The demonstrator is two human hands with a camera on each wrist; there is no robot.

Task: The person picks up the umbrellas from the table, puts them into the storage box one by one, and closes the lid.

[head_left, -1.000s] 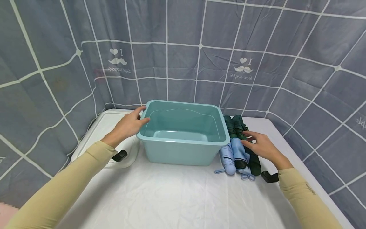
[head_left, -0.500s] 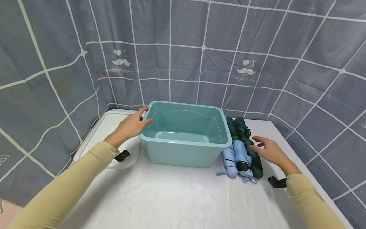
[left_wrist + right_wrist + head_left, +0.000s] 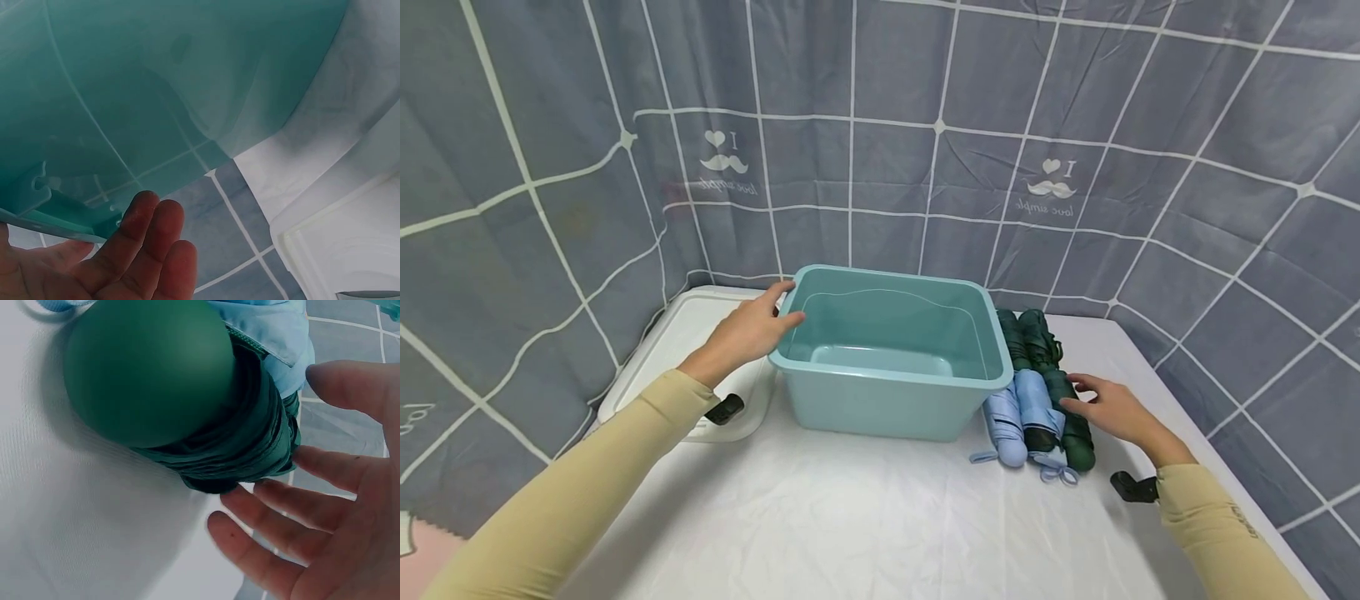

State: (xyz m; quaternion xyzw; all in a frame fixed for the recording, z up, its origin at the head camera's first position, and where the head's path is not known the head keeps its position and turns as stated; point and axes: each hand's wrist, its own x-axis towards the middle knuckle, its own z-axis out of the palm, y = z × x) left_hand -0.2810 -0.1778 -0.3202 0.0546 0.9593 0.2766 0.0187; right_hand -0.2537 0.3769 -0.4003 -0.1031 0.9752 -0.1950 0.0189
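A teal plastic bin [image 3: 880, 404] stands upright on the white-covered table. My left hand [image 3: 747, 329] holds its left rim near the far corner, thumb over the edge; the left wrist view has several fingers [image 3: 169, 250] along the outer side. Right of the bin lie folded umbrellas: two light blue ones [image 3: 1004, 425] and a dark green one [image 3: 1078, 437] in front, more dark green ones [image 3: 1037, 337] behind. My right hand [image 3: 1116, 410] is beside the front green umbrella, fingers spread loosely, fingertips right at its wrapped cloth [image 3: 250, 450] in the right wrist view.
A white lid [image 3: 681, 342] lies flat on the table at the left, partly under my left arm. Grey curtains [image 3: 895, 167] with white grid lines enclose the table at the back and sides. The table's right edge runs past my right forearm.
My right hand has drawn back from over the umbrellas to the right, then come down beside the front green one. The left hand stays on the bin's rim. The view shifts slightly.
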